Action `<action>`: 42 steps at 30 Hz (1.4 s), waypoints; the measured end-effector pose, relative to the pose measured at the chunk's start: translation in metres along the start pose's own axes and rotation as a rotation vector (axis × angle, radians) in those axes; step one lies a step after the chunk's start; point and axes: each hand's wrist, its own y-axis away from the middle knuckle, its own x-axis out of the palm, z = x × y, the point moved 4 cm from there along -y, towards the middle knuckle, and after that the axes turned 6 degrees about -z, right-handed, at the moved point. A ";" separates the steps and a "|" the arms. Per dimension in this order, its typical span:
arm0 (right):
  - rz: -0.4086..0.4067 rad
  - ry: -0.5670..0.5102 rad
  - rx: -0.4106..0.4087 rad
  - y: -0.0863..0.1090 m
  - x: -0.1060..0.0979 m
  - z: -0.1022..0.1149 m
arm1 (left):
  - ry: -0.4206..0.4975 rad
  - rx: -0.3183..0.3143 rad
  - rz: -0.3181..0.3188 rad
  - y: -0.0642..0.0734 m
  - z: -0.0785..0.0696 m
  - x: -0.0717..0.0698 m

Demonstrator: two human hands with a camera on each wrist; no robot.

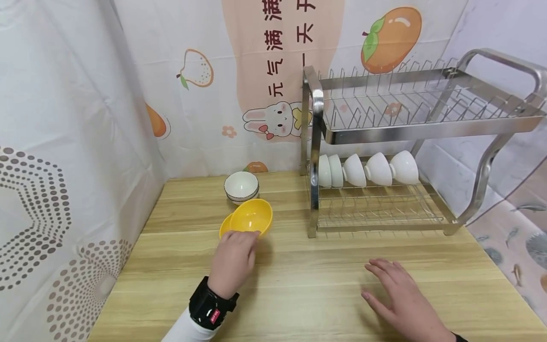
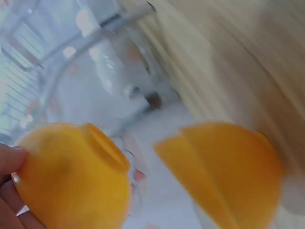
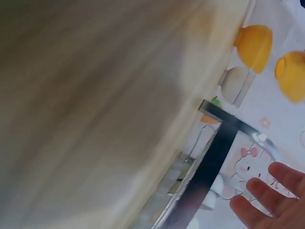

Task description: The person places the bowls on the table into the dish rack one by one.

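My left hand [image 1: 234, 259] pinches a small yellow bowl [image 1: 252, 216] by its rim, fingers at its near edge. In the left wrist view this held bowl [image 2: 71, 176] hangs tilted, its foot ring turned toward the other yellow bowls [image 2: 233, 171], which are nested. From the head, only a sliver of those nested bowls [image 1: 224, 228] shows behind the held one. On the right, my right hand [image 1: 403, 299] hovers over the front of the table with fingers spread and nothing in them. Its fingers [image 3: 264, 198] also appear in the right wrist view.
White bowls with dark rims [image 1: 241, 185] are stacked at the back of the wooden table [image 1: 295, 294]. A two-tier metal dish rack [image 1: 315, 190] stands at the right rear. Several white bowls [image 1: 378, 169] lie on their sides in its lower tier. Printed curtains [image 1: 196, 128] hang behind.
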 end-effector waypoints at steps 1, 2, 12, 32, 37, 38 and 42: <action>-0.004 -0.007 -0.019 -0.002 -0.001 0.003 | 0.009 0.040 0.003 0.000 -0.006 0.000; -0.010 -0.015 -0.038 -0.003 -0.001 0.005 | 0.019 0.082 0.014 0.000 -0.013 0.000; -0.034 -0.116 -0.299 -0.014 -0.006 0.033 | 0.124 0.557 0.324 0.012 -0.089 0.032; 0.216 -0.207 -0.482 -0.003 0.007 0.041 | 0.204 0.746 0.434 0.021 -0.130 0.040; 0.203 -0.195 -0.485 -0.004 0.006 0.041 | 0.201 0.740 0.451 0.016 -0.131 0.040; 0.194 -0.193 -0.485 -0.004 0.005 0.041 | 0.198 0.740 0.452 0.015 -0.132 0.040; 0.151 -0.195 -0.477 -0.007 0.003 0.039 | 0.186 0.746 0.427 0.010 -0.133 0.042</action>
